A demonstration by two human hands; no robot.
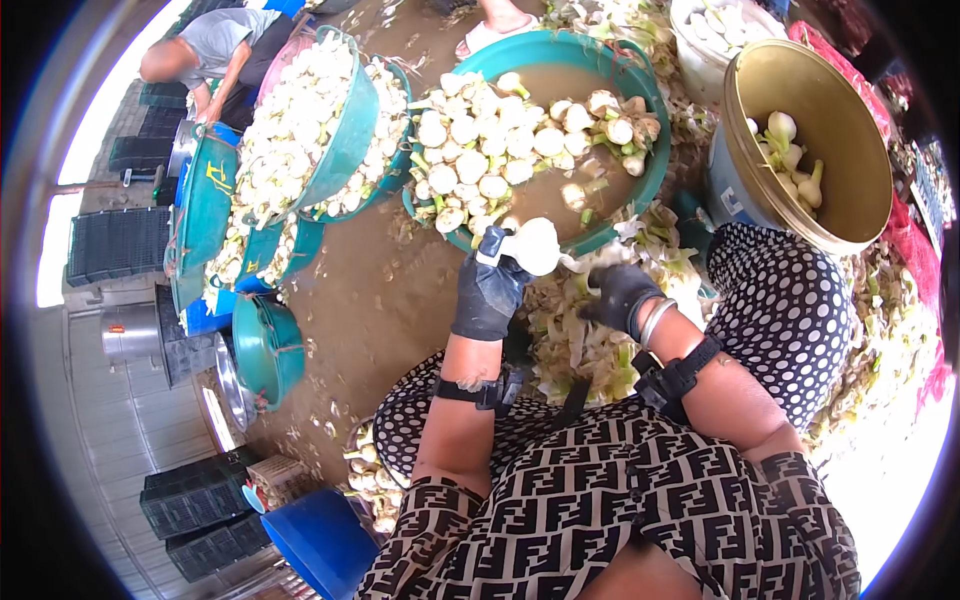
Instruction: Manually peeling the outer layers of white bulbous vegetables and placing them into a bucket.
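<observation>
My left hand (491, 289), in a dark glove, is closed around the stem of a peeled white bulb (534, 246), which looks like an onion or garlic bulb. To the right, my right hand (619, 296), also gloved, is beside the bulb; whether its blurred fingers pinch a bit of peel cannot be told. Beyond both hands stands a round green tub (656, 161) of brownish water with many bulbs (472, 166) heaped in it, their short green stems attached. Below my hands lies a pile of papery peelings (581, 352).
A large bucket (840, 150) holding several peeled bulbs leans at the right, near my knee. Heaped green tubs (341, 142) stand at the upper left, with a bent-over person (225, 45) beyond. A sandalled foot (499, 30) is behind the water tub. A blue bucket (322, 540) sits lower left.
</observation>
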